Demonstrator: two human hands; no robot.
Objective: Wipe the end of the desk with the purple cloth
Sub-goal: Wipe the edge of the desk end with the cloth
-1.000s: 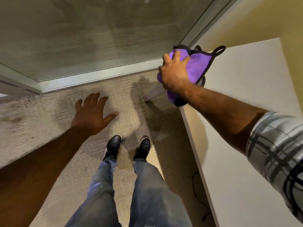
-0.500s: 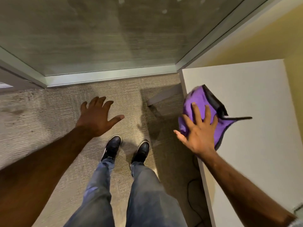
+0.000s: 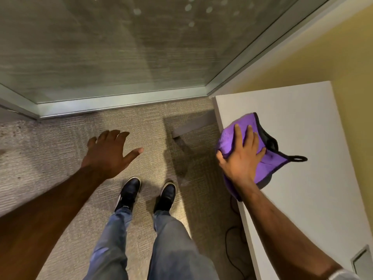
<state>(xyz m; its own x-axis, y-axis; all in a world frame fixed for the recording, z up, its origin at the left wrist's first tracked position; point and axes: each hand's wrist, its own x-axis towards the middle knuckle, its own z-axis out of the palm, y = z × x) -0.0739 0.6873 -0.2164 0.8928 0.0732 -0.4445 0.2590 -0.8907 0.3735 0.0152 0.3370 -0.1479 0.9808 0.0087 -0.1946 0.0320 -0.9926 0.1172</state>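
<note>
The purple cloth point(image 3: 270, 164), edged in black with a black hanging loop, lies bunched on the white desk point(image 3: 306, 122) at its left edge, near the far end. My right hand point(image 3: 241, 158) presses flat on top of the cloth, fingers spread, thumb wrapped over the desk's edge side. Part of the cloth droops over that edge below my wrist. My left hand point(image 3: 110, 153) hovers over the carpet to the left, fingers apart, holding nothing.
A glass wall with a metal frame point(image 3: 121, 102) runs along the far side of the carpet. A yellow wall point(image 3: 343, 57) borders the desk's right side. A black cable point(image 3: 232, 239) lies on the floor beside the desk. My two feet point(image 3: 147, 193) stand on the carpet.
My right hand dragged the cloth from the desk's far corner toward me along the left edge, then settled there. The view shifted slightly; my left hand stayed out over the carpet.
</note>
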